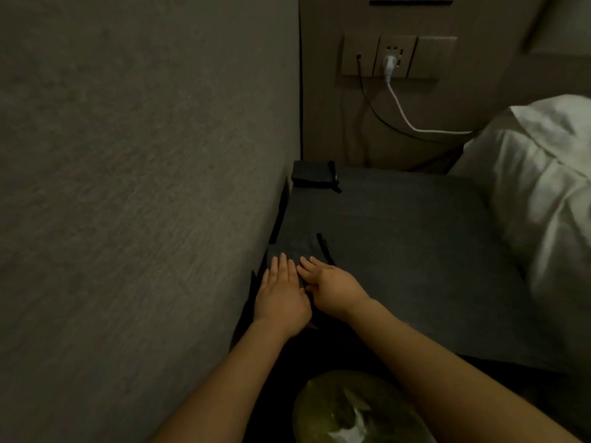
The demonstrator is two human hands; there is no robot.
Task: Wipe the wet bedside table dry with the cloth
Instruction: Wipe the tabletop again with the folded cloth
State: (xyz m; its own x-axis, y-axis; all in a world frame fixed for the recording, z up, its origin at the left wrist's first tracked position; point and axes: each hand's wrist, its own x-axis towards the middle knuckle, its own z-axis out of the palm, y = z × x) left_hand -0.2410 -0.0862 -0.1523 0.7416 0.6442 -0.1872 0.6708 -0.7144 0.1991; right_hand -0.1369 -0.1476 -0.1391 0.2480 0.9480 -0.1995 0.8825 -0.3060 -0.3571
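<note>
The bedside table (399, 251) has a dark grey top and stands between a wall on the left and a bed on the right. A dark grey cloth (295, 249) lies flat on its near left corner, close to the wall. My left hand (281, 295) rests palm down on the cloth with fingers straight and together. My right hand (332, 287) lies beside it, also flat, its fingertips on the cloth and touching the left hand. Most of the cloth's near part is hidden under both hands. In this dim light no wet patches are visible.
A black folded item (313, 177) sits at the table's far left corner. White bedding (537, 193) presses against the right edge. A wall socket panel (396, 55) holds a white plug and cable (403, 113). A bin with a plastic liner (355, 410) stands below the table's front.
</note>
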